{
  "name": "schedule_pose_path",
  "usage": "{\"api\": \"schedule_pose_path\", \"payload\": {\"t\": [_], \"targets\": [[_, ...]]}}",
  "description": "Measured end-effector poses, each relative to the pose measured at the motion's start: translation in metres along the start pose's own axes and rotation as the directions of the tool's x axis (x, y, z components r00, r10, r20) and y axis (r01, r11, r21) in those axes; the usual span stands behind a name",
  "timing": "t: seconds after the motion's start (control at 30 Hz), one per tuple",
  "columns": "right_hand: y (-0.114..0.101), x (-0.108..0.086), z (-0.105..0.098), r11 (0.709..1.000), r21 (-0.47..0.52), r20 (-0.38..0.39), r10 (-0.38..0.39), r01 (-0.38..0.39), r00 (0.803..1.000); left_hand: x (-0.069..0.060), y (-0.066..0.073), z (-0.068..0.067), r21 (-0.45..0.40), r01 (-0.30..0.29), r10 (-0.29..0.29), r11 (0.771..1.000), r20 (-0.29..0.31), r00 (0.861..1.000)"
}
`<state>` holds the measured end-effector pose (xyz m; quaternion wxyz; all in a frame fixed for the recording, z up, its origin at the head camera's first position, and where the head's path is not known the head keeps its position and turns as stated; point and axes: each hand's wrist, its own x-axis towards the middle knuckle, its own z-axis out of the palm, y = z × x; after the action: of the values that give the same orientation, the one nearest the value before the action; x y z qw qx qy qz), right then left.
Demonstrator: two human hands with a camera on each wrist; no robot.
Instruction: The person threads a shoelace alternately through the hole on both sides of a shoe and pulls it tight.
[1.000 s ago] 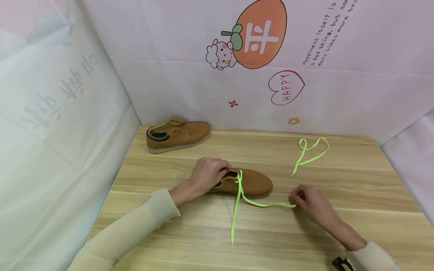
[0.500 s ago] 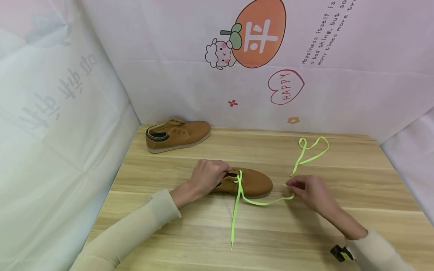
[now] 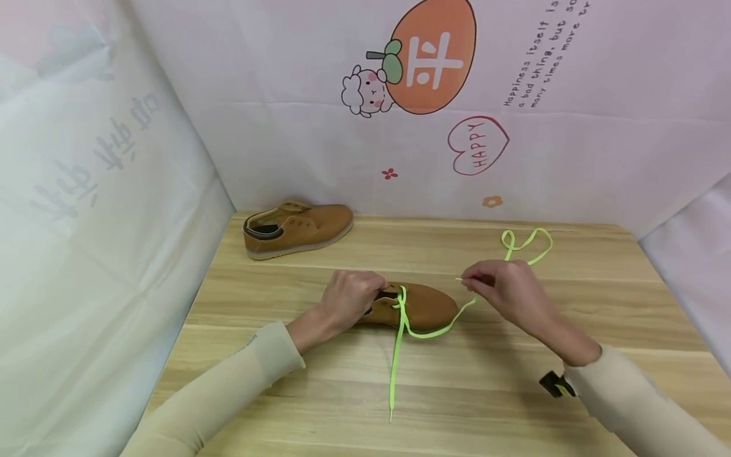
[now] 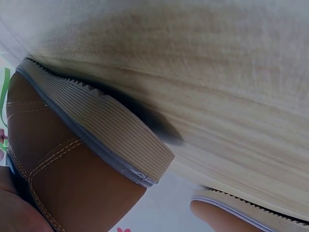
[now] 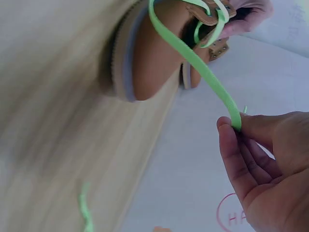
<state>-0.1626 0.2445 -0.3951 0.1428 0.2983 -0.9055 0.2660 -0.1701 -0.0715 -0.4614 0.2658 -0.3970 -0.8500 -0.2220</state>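
Pinching the lace (image 5: 195, 60), likely limp and best held near its tip (image 3: 459, 278), right hand (image 3: 514, 295) sits at 3 o'clock of the shoe (image 3: 431, 304); left hand (image 3: 349, 298) grips it at 9.

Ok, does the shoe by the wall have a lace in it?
No, the visible holes on the back shoe are bare.

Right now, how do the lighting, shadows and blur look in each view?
Head view: bright and fairly even, soft shadow on the table under the right hand; left wrist view: dimmer, a dark shadow along the held shoe, wood grain smeared; right wrist view: the loose lace blurred, the pinched lace sharper.
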Motion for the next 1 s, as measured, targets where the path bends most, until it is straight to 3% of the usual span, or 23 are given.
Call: {"api": "schedule_pose_path", "payload": {"t": [0.3,0.67,1.0], "targets": [[-0.015,0.037,0.008,0.981,-0.075,0.031,-0.175,0.177,0.984,-0.001,0.001,0.000,-0.011,-0.005,0.004,1.000,-0.025,1.000],[-0.026,0.058,0.023,0.979,-0.058,0.130,-0.189,0.197,0.973,-0.003,0.001,0.001,-0.039,0.035,-0.036,0.999,-0.017,0.999],[-0.038,0.064,0.045,0.972,-0.061,0.243,-0.205,0.226,0.948,-0.004,0.002,-0.001,-0.024,0.046,-0.046,0.999,-0.026,0.999]]}}
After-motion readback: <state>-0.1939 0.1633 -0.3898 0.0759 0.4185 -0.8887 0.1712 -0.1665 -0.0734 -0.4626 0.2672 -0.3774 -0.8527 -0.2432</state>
